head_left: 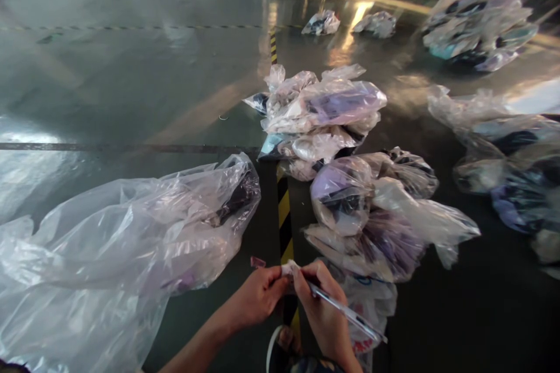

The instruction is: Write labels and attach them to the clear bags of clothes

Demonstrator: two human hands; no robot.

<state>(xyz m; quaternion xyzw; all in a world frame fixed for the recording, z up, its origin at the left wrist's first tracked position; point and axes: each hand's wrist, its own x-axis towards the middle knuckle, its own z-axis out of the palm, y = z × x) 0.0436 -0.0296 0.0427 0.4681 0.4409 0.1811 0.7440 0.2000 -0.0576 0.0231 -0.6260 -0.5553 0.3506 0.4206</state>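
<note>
While your left hand (261, 294) pinches the white scrap (289, 268) over the striped tape (284, 215), your right hand (322, 297) grips the pen (350, 314) and touches the scrap; for control, hold the scrap taut.

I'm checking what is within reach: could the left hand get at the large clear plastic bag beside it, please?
Probably yes: the large clear plastic bag lies close to the left hand with nothing bulky between, though its fingers pinch a small white piece.
</note>
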